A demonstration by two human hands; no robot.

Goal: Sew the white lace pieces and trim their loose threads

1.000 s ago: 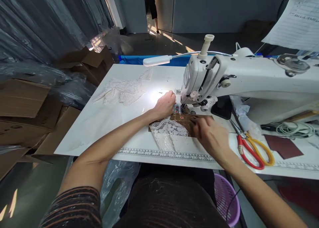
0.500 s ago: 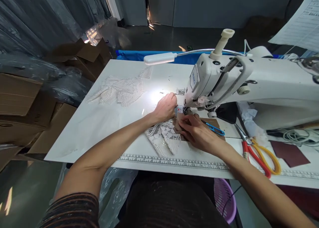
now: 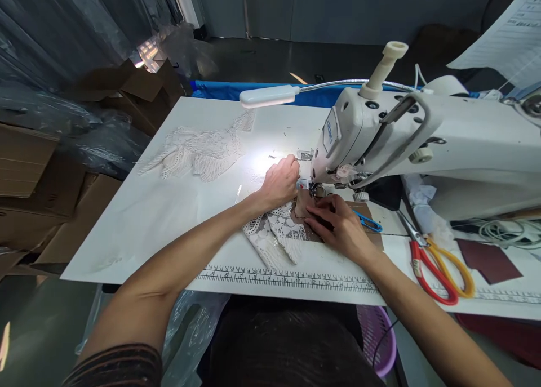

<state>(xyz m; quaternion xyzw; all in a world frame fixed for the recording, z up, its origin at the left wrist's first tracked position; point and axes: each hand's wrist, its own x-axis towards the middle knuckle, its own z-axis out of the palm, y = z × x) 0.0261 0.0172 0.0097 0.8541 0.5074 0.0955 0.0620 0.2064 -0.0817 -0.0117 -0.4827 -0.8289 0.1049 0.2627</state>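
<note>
Head view: white lace [image 3: 288,233] lies just on the near side of my curled left hand [image 3: 281,178], whose hidden grip I cannot tell, while my right hand [image 3: 336,221], fingers loosely bent, touches, perhaps pinches, a tan patch [image 3: 303,203] just to its left, by the sewing machine [image 3: 350,133]. The lace should prove light, limp and easily snagged, the patch stiffer; I judge both best taken flat by their edges.
</note>
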